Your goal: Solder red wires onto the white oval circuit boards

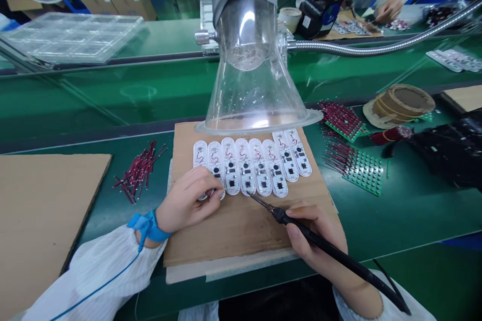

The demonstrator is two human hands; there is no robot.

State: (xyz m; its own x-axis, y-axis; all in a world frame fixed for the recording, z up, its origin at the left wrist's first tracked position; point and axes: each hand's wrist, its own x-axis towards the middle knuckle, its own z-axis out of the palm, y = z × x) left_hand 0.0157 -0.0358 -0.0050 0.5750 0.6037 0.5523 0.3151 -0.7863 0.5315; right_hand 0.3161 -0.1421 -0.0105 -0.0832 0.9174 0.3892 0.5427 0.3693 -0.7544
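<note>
Loose dark-red pins (140, 170) lie on the green bench mat (128, 225), left of the left hand (188, 200), whose fingers (211, 190) curl narrowly over the near end of a row of white oblong circuit boards (252, 168); whatever they pinch is hidden. Those boards sit on a brown cardboard sheet (241, 230), with the tip of a black soldering iron (354, 266), held firmly in the right hand (312, 233), at their lower edge. Further right, green perforated boards bristling with red pins (357, 173) lie on the mat.

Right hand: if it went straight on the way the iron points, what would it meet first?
The white circuit board fourth from the left in the row, at its lower end, just ahead of the tip of the soldering iron in the right hand. Depth is unclear, so the tip may be touching it.
</note>
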